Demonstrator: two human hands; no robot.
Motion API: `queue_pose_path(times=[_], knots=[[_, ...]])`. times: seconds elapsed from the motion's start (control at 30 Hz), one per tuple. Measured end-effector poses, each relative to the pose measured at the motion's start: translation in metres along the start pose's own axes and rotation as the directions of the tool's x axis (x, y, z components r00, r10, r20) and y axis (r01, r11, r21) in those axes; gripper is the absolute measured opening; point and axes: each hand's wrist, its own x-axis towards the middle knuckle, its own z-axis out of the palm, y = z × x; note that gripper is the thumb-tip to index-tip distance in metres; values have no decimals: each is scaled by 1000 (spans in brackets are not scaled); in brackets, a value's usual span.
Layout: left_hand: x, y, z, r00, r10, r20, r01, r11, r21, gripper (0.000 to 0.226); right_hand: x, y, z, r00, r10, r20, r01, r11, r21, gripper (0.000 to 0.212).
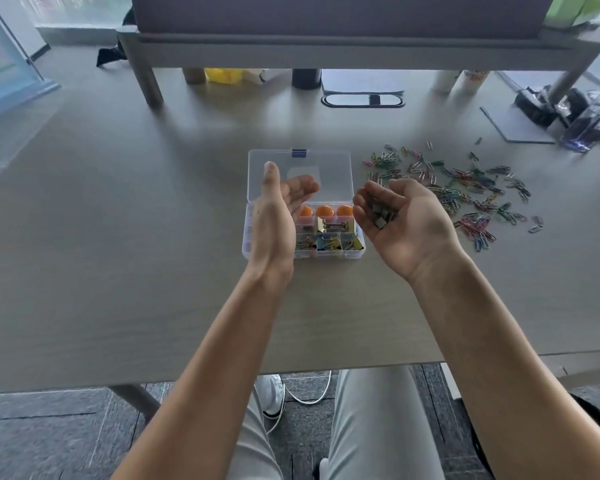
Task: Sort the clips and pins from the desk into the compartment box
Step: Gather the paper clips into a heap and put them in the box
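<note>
The table (118,237) carries the open compartment box (357,251). Right of the box lies a scatter of paper clips (465,188). Above the box, the left hand (274,216) is relaxed and empty; the right hand (399,220) cups small clips (378,213) in curled fingers (362,202).

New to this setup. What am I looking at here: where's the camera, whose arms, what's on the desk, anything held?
There is no machine here. A person wears one wide-angle camera on the head, looking forward and down, so the two bare arms you see are the person's own.

On the grey desk stands a clear compartment box with its lid open. It holds orange round-headed pins in the back row and binder clips in front. To its right lies a scattered pile of coloured paper clips.

The right hand is cupped palm up, holding a small heap of dark clips; too blurred to tell which kind. The left hand is open, held edge-on above the box, holding nothing.
</note>
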Motion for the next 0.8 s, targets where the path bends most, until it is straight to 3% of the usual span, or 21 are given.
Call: queue_pose_path(times=[0.13,0.2,0.27,0.37,0.43,0.53,0.8], knots=[[-6,1,3,994,85,-69,-86,996,-12,53,1,2,-1,1000,-6,2,7,1000,-23,33],[-10,0,0,970,216,-111,-203,972,118,38,1,4,0,1000,-4,5,5,1000,-29,33],[-14,-4,-9,912,394,-111,-331,869,369,24,0,5,2,1000,-3,9,3,999,-33,32],[-23,-10,-25,848,529,20,-373,569,733,18,-1,5,3,1000,-13,7,13,999,-48,32],[-30,-14,-37,854,512,90,-336,410,848,19,-1,6,2,1000,-16,6,16,998,-57,32],[-36,-15,-46,867,479,137,-300,283,911,15,-2,8,4,1000,-11,10,12,998,-56,31],[-32,-8,-40,886,425,184,-279,173,944,9,-5,9,5,1000,-7,29,8,998,-54,30]])
